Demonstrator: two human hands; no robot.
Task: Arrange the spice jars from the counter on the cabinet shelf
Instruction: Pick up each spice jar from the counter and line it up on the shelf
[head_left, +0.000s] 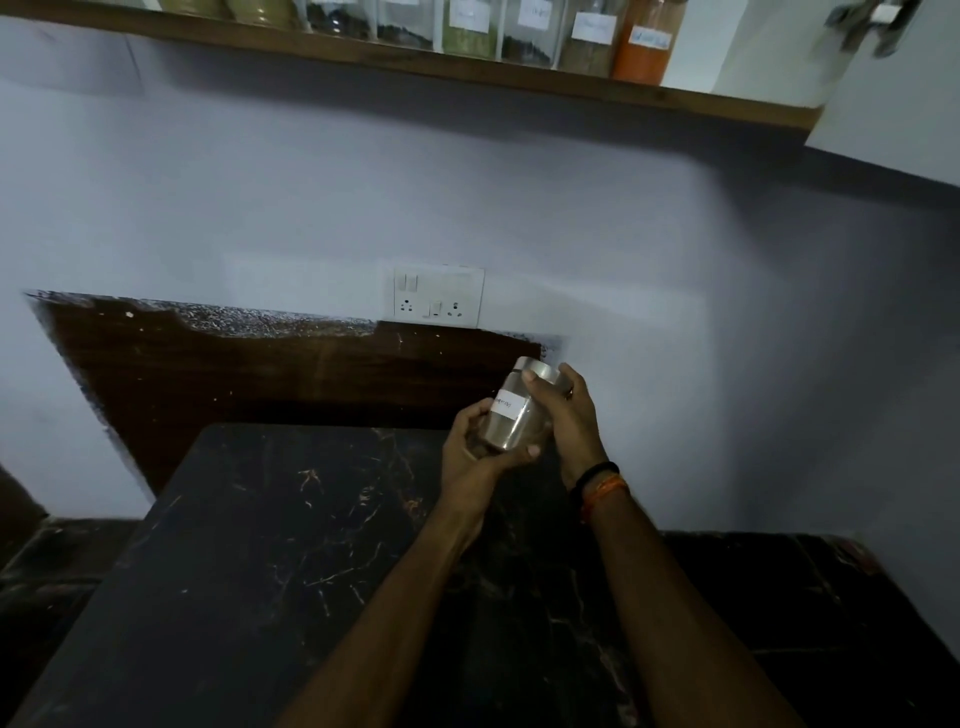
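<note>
both hands wrapped round one spice jar (511, 410) above the table (270, 519): left hand (475, 449) cupping its base; right hand (563, 410) gripping the lid end

Both hands curl around one held jar, left hand (475, 441) low, right hand (563, 410) higher.

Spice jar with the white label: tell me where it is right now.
In the head view the spice jar is right of centre, tilted, held above the counter by the left hand and right hand, below the socket plate.
</note>
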